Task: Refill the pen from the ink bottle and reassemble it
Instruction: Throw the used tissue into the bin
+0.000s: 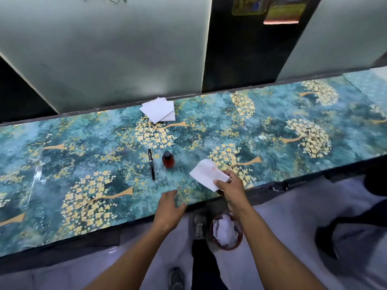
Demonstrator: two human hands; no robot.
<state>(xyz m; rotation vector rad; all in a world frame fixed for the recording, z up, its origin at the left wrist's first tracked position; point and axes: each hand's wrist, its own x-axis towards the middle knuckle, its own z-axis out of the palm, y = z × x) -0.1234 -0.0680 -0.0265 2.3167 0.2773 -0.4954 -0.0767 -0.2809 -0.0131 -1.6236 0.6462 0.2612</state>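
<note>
A black pen (151,164) lies capped and in one piece on the teal flowered table (83,147), pointing away from me. Just to its right stands a small ink bottle (168,159) of red ink with a dark cap on. My right hand (229,188) pinches a white tissue (206,173) with a faint red stain, held above the table's near edge to the right of the bottle. My left hand (170,208) hovers flat over the near edge with its fingers apart and nothing in it.
A small stack of white tissues (158,109) lies at the table's far edge by the wall. On the floor below the edge, between my arms, stands a round bin (226,232) with crumpled white paper. My shoes show beside it.
</note>
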